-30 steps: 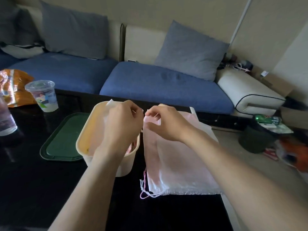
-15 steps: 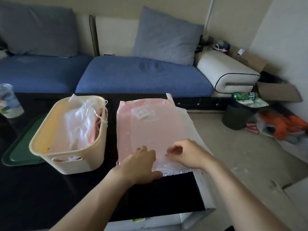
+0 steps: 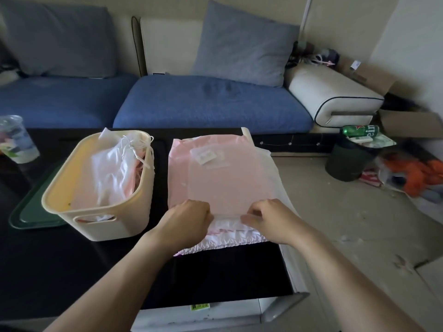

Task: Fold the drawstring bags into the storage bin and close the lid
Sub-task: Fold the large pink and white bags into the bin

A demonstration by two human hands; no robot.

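Now we pinch the top bag (image 3: 223, 183) with both hands, left (image 3: 185, 222) and right (image 3: 271, 218); lower bags may drag along.

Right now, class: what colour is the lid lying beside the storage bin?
Dark green lid, seen in the head view.

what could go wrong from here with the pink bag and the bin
The pink bag lies on a white bag at the table's right edge; lifting it may drag that one off. Loose cords hang over the storage bin rim and may block the green lid.
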